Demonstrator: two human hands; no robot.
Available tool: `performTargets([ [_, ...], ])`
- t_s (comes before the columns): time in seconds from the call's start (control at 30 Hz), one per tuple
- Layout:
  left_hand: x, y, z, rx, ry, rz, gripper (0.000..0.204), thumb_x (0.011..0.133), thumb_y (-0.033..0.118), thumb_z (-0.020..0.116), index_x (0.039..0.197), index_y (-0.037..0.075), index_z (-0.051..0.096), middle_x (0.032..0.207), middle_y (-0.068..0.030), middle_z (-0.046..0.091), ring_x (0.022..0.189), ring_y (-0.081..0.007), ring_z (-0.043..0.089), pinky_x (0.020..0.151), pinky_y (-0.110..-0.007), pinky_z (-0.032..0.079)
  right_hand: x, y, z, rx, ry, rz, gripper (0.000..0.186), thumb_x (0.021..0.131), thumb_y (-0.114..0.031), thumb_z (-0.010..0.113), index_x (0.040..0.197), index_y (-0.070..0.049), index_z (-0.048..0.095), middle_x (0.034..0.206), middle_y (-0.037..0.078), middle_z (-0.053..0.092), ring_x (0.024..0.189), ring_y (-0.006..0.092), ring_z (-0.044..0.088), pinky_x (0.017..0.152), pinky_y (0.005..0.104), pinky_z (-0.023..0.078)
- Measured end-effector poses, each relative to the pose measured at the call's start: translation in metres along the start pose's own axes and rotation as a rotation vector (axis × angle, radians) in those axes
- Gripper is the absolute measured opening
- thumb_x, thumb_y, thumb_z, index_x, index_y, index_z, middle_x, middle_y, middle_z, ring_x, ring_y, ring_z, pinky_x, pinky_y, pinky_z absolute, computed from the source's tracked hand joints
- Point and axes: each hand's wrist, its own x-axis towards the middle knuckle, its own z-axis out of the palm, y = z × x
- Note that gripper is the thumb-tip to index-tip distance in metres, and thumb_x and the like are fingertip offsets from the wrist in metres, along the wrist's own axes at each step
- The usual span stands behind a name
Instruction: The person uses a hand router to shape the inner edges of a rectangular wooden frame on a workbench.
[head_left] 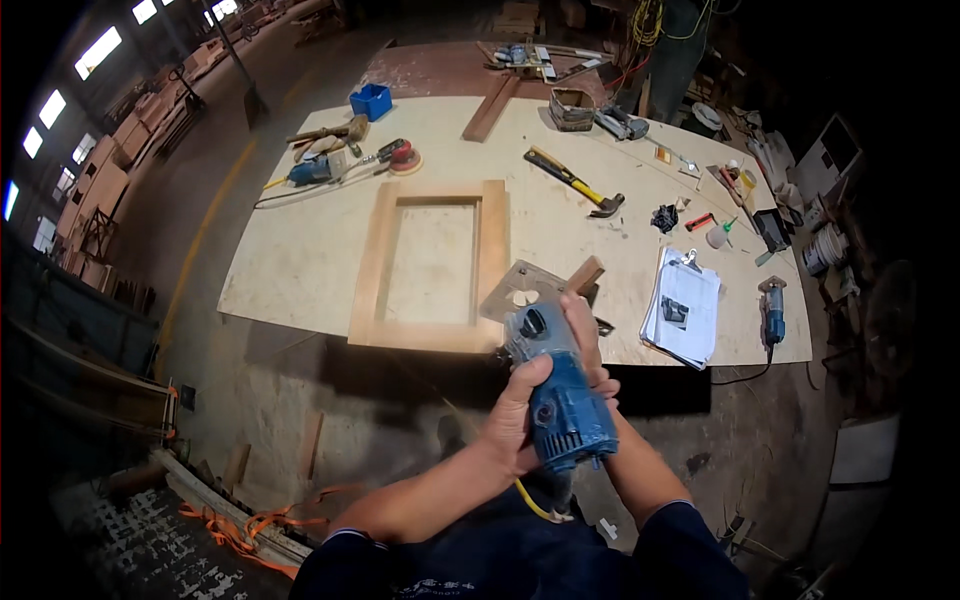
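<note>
I hold a blue handheld power trimmer (562, 400) with a yellow cord, angled over the bench's front edge. My left hand (515, 410) is closed on its body from the left; my right hand (590, 345) is closed on it from the right, partly hidden behind it. Just beyond the trimmer lie a flat plate (505, 290) with pale round pieces on it and a short wooden block (588, 272). To their left a pale rectangular wooden frame (370, 285) lies flat on the plywood bench top (280, 250).
A sander (404, 157), blue bin (371, 100), hammer (575, 185), clipboard (678, 310) and second trimmer (773, 312) lie on the bench among small tools. A reddish table (410, 65) stands behind. Timber with orange straps (230, 530) is at lower left; stacked wood (110, 160) lines the aisle.
</note>
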Motion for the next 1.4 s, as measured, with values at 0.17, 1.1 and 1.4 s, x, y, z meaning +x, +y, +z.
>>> performTargets([
  [0.17,0.016,-0.038,0.008,-0.173,-0.072,-0.017,0.075,0.097,0.064,0.062,0.132,-0.002,0.063,0.139,-0.0215,0.065,0.131,-0.0379,0.063,0.118,-0.050,0.048,-0.014,0.010,0.011,0.089,0.257,0.025,0.068,0.088,-0.021,0.087,0.141,-0.004,0.048,0.142,0.023,0.061,0.143,0.0411,0.052,0.126,0.0585,0.029],
  [1.1,0.041,0.090,-0.099,1.154,-0.606,0.228,0.006,0.098,0.001,0.062,0.099,0.002,0.056,0.102,-0.0113,0.055,0.095,-0.0321,0.059,0.090,-0.042,0.048,-0.122,-0.002,0.075,0.486,-0.212,0.674,0.041,0.101,-0.015,0.067,0.138,-0.001,0.055,0.136,0.020,0.063,0.132,0.0320,0.059,0.119,0.0486,0.041],
  [1.4,0.047,0.082,-0.150,1.423,-0.389,0.934,0.062,0.094,0.016,0.072,0.148,0.002,0.044,0.129,-0.0171,0.057,0.117,-0.0357,0.062,0.112,-0.054,0.042,-0.103,0.033,0.093,0.408,-0.175,0.540,0.047,0.095,-0.015,0.075,0.136,-0.002,0.054,0.139,0.019,0.061,0.135,0.0325,0.058,0.122,0.0517,0.038],
])
